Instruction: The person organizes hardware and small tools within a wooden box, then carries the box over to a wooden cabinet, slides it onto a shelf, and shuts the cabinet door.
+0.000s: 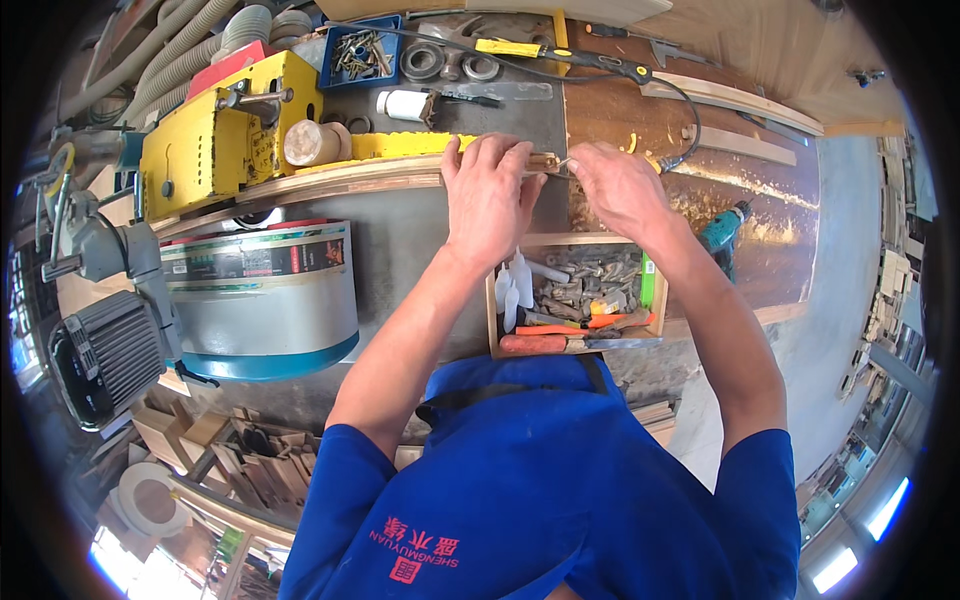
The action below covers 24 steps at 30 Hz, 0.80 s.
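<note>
My left hand (490,200) grips a long, layered wooden strip (330,187) near its right end, fingers curled over the top. Just right of that end, my right hand (620,195) pinches a small thin item (563,162), too small to name. Behind the strip are a yellow metal machine (205,150), a wooden cylinder (305,143) and a yellow bar (390,143). Below my hands sits an open wooden box (659,330) of bits, white bottles and orange-handled tools. A teal drill (722,235) lies to the right of my right forearm.
A grey-and-teal drum (260,320) and a motor (115,355) stand left. A blue parts tray (360,55), metal rings, a white tube and a yellow-handled tool with black cord lie at the back. Shavings and boards cover the right bench (785,240). Wood offcuts lie lower left.
</note>
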Tool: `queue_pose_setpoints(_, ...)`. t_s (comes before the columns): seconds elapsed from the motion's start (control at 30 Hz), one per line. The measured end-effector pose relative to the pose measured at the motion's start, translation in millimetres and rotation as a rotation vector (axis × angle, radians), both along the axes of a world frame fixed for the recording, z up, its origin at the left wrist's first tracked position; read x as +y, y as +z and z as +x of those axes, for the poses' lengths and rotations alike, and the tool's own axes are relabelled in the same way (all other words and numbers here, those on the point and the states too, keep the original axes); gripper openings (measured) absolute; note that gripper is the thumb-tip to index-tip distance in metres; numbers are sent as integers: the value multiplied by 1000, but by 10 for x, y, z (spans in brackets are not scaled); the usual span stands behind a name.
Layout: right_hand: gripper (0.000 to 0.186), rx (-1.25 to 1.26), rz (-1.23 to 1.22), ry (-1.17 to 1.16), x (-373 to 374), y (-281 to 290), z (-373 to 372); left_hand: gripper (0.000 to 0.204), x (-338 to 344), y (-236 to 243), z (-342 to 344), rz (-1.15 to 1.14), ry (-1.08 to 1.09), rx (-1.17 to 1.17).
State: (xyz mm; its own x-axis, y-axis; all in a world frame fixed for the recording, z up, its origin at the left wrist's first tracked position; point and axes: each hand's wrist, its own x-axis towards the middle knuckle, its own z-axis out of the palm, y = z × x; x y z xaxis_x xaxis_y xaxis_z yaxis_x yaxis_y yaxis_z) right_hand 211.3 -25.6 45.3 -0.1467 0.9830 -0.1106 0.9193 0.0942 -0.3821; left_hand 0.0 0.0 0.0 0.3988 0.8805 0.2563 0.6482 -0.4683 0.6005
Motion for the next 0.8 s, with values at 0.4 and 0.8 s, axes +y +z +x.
queue_pose_setpoints(0.4, 12, -150, 48, 250, 222, -27, 50, 27, 88, -86, 118, -87, 31, -24)
queue_pose_setpoints(0.8, 14, -223, -73, 256, 305, 17, -21, 24, 95, -78, 153, -92, 56, -37)
